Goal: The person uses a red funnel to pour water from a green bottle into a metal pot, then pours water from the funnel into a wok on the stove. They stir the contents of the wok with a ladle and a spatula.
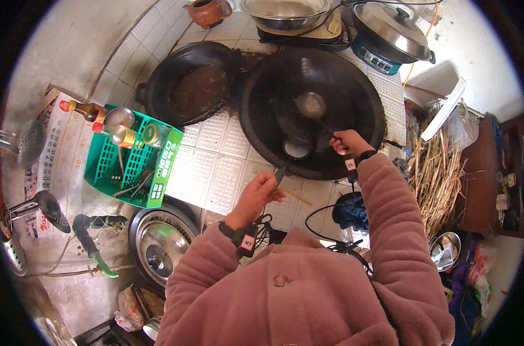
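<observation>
My left hand (258,192) grips the dark handle of a ladle (295,149), whose round bowl holds something whitish. That bowl is over the near inner side of a large black wok (266,104). Above the wok's right side, my right hand (347,143) has its fingers closed around what looks like a thin dark utensil handle. It slants towards a pale round patch (311,105) at the wok's bottom. I cannot tell whether this patch is liquid or a utensil's head.
Another dark pan (197,84) stands left of the wok. A green plastic basket (134,173) holds bottles and a jar. Behind are a steel basin (283,15) and a lidded electric pot (391,32). Dry stalks (435,173) are at right; a steel lid (162,246) is at lower left.
</observation>
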The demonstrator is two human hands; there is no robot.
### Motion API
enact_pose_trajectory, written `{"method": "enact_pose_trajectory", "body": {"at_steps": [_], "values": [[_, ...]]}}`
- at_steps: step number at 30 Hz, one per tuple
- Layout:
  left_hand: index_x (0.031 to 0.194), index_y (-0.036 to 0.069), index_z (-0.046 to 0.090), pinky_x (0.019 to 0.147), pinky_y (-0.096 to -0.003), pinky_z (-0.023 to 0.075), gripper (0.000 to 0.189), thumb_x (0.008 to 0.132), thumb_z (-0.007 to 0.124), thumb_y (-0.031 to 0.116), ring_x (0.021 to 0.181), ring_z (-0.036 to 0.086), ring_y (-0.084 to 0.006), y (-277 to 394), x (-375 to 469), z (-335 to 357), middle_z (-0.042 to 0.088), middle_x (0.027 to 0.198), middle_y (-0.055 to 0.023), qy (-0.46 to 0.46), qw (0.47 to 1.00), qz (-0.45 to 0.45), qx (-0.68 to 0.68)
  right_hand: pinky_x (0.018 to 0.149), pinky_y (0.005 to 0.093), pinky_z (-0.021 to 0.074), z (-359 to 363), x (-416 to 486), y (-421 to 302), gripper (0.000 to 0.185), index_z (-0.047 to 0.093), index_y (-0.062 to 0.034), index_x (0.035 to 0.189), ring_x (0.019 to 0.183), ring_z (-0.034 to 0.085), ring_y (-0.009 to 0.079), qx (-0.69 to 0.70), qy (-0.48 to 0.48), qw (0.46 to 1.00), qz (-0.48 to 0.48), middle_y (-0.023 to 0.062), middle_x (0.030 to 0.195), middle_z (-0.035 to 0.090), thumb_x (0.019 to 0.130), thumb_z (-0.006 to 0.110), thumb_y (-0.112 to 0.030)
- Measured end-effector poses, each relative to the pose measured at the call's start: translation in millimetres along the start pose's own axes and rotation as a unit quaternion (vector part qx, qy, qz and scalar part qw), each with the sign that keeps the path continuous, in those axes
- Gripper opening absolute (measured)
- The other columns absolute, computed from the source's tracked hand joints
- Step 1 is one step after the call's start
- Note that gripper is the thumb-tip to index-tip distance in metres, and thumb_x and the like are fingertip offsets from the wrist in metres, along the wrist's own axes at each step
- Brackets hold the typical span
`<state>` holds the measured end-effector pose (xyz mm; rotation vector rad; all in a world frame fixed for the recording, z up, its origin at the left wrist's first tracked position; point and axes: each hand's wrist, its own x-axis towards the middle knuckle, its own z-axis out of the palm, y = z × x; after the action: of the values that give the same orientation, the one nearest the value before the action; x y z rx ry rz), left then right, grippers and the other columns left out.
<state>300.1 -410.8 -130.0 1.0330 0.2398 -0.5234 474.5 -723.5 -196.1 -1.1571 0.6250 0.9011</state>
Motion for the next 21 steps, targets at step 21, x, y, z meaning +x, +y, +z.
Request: {"method": "enact_pose_trajectory", "body": {"at_steps": [21], "values": [[0.093, 0.009, 0.047, 0.072, -0.0337, 0.0488, 0.013, 0.094, 0.046, 0.021, 0.079, 0.059, -0.0194, -2, 4, -5, 0.056, 0.081, -0.0064, 0.013, 1.000, -0.008, 0.010, 0.042, 0.0176, 0.0355, -51, -41, -76, 0.015, 0.045, -0.0021, 0.087, 0.053, 0.043, 0.0048, 0.206, -0.092, 0.973, -0.046, 0.0024, 0.072, 0.048, 0.091, 0.043, -0.016]]}}
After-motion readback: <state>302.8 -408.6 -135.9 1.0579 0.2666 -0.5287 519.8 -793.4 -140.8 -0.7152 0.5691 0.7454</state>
